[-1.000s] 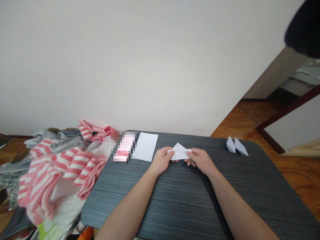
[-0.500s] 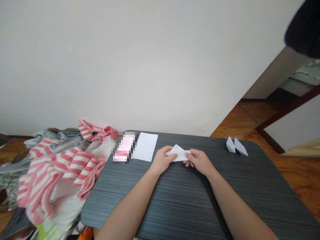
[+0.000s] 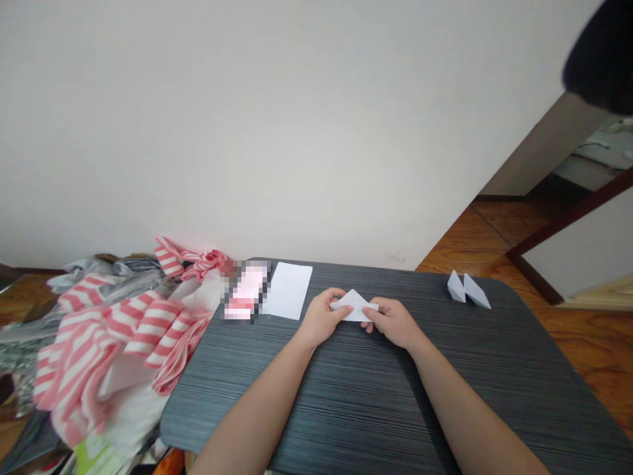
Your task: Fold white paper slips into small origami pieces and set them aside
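A small folded piece of white paper [image 3: 353, 302] is held just above the dark table, its pointed top facing the wall. My left hand [image 3: 321, 316] grips its left end, thumb on the near face and fingers behind. On the other end, my right hand [image 3: 393, 318] pinches the paper with the thumb across its front; some fingers curl underneath. A stack or sheet of plain white paper [image 3: 291, 290] lies left of my left hand. Farther right on the table stands a folded white paper shape [image 3: 467, 290] with two pointed wings.
The dark wood-grain table [image 3: 346, 409] meets a pale wall [image 3: 297, 132]. A blurred-out pink and white rectangle [image 3: 247, 290] lies at its left edge. Red-and-white striped cloth [image 3: 93, 349] and plastic bags are heaped on the left. A dark blurred object [image 3: 603, 59] shows at upper right.
My right thumb has shifted slightly left along the paper, and the paper has tilted a little, its peak moving slightly right. Both hands keep hold of it.
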Demonstrator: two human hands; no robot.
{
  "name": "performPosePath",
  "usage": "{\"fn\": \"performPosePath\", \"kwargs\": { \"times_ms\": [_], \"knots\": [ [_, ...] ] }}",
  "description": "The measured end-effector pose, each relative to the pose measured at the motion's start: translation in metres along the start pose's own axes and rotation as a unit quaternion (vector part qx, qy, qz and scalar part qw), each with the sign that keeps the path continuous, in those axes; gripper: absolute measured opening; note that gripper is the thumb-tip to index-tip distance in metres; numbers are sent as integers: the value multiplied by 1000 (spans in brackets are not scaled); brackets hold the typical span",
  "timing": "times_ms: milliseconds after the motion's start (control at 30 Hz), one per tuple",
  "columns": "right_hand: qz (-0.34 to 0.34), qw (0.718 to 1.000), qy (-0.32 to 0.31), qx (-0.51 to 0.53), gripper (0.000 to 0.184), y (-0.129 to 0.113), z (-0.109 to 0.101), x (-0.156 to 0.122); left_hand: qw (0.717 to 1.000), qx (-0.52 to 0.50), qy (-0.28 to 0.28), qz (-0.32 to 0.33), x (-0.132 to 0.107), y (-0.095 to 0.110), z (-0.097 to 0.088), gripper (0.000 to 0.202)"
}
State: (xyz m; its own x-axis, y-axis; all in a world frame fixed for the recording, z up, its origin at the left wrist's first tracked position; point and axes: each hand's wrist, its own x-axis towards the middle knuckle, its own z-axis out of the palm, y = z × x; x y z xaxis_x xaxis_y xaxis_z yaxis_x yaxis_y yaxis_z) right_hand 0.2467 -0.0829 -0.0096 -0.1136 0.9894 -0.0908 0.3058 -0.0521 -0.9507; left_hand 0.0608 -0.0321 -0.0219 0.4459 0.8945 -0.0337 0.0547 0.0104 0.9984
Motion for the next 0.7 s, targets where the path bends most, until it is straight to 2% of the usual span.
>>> {"fn": "performPosePath", "kwargs": {
  "times_ms": [133, 367, 567, 700],
  "knots": [
    [17, 999, 35, 13, 32, 5, 0, 1, 999, -39, 12, -19, 2, -2, -2, 32],
    [43, 997, 38, 57, 33, 11, 0, 3, 996, -89, 0, -25, 4, -6, -2, 28],
    [32, 996, 29, 72, 36, 12, -1, 3, 994, -103, 22, -13, 5, -8, -3, 30],
    [24, 997, 38, 56, 31, 14, -1, 2, 993, -113, 24, -11, 5, -10, -3, 31]
  ]
}}
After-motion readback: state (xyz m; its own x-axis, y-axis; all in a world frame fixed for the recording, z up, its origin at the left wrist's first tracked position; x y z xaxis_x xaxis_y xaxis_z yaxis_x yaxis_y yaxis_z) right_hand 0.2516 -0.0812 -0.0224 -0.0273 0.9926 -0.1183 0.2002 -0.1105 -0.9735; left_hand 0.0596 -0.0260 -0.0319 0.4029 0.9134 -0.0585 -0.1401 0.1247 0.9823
